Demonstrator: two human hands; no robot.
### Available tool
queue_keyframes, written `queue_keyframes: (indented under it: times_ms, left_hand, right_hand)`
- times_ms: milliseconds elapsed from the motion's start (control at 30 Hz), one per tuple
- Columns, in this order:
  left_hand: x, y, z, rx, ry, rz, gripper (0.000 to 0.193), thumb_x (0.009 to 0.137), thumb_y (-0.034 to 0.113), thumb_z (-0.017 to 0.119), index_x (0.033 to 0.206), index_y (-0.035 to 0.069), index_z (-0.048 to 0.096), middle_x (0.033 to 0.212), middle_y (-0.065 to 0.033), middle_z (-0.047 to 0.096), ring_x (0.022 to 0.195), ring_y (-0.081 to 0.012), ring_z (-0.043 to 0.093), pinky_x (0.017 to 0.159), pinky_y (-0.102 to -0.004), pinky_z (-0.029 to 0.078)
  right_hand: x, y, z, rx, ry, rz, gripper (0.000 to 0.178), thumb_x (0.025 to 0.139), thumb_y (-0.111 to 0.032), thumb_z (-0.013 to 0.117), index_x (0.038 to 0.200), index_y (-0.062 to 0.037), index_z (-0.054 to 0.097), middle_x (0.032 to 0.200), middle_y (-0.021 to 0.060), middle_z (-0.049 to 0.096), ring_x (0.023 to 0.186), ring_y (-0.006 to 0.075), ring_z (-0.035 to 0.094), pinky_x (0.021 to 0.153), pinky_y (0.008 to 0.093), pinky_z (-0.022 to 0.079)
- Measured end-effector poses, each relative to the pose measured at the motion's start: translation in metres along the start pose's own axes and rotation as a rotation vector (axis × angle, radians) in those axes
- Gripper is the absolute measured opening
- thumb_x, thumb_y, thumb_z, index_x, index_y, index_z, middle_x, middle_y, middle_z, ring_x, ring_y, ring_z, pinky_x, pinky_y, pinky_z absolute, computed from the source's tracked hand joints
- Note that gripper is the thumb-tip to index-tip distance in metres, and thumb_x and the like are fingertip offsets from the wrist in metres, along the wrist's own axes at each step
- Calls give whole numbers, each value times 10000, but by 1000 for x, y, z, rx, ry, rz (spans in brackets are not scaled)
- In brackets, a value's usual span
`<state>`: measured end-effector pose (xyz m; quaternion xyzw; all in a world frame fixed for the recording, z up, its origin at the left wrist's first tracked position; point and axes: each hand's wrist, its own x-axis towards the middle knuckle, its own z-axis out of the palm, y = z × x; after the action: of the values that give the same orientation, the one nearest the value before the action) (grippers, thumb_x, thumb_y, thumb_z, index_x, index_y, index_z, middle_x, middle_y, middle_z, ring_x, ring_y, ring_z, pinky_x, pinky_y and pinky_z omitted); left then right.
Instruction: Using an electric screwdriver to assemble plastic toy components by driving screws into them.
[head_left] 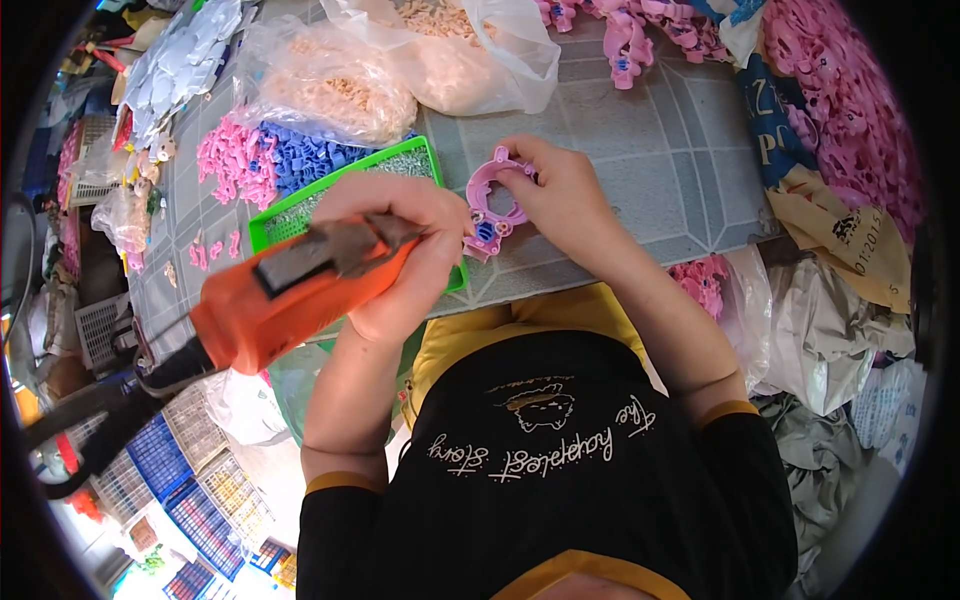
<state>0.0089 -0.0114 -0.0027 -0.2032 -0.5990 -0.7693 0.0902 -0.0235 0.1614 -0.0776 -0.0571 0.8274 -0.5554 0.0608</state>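
My left hand (pixel 385 240) is wrapped round an orange electric screwdriver (pixel 290 290) with a black strip on its body and a black cord at its rear end. Its front end is hidden behind my fingers, close to a pink plastic part. That pink ring-shaped part (pixel 478 185), with a small blue piece (pixel 486 232) at its lower end, is held over the table by my right hand (pixel 560 190). My right fingers pinch the ring's upper right side. A green tray (pixel 437 165) of small silvery pieces, possibly screws, stands beside and partly behind my left hand.
Pink pieces (pixel 235 160) and blue pieces (pixel 310 155) lie heaped beyond the tray. Clear bags (pixel 340 90) of peach-coloured parts stand farther back on the grey table (pixel 640 150). Many pink parts (pixel 840 90) fill a sack at right. Baskets (pixel 200 510) stand below left.
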Motion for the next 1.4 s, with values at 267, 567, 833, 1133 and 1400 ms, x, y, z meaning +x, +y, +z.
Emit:
queue_keyframes:
  times_ms: [267,567,833,1133,1400]
  left_hand:
    - [5,-10,1,524,-103,52,309,720,-125,565,976,21,470,663,-80,512,573,-183,529,620,-360,496]
    - [4,3,7,-30,43,120,354,763,-107,632,1043,10,452,723,-92,585,642,-171,603,685,-307,537]
    - [10,-11,12,34,74,-9,335,784,-100,598,1058,12,439,783,-111,595,687,-173,611,662,-320,533]
    - [19,18,9,-207,36,210,311,750,-96,560,1020,11,450,660,-82,546,559,-190,547,614,-363,518]
    - [13,-8,4,-31,63,1,318,740,-137,539,1008,13,459,651,-75,546,566,-160,546,636,-351,525]
  right_hand:
    - [-1,0,0,30,-19,18,221,878,-99,616,1076,-4,645,862,100,698,765,117,653,678,284,521]
    - [-2,-1,-2,-14,5,6,212,870,-106,635,1048,9,643,859,121,687,769,115,635,692,293,506]
    - [0,3,-3,33,-41,-37,217,875,-117,625,1052,6,644,856,68,687,727,92,614,638,259,494]
    - [0,9,-32,492,-139,234,264,883,-123,644,1137,-49,641,892,-11,661,653,29,590,501,198,449]
    - [-10,25,-111,785,2,292,250,871,-77,653,1116,-40,622,926,32,674,667,50,629,490,149,434]
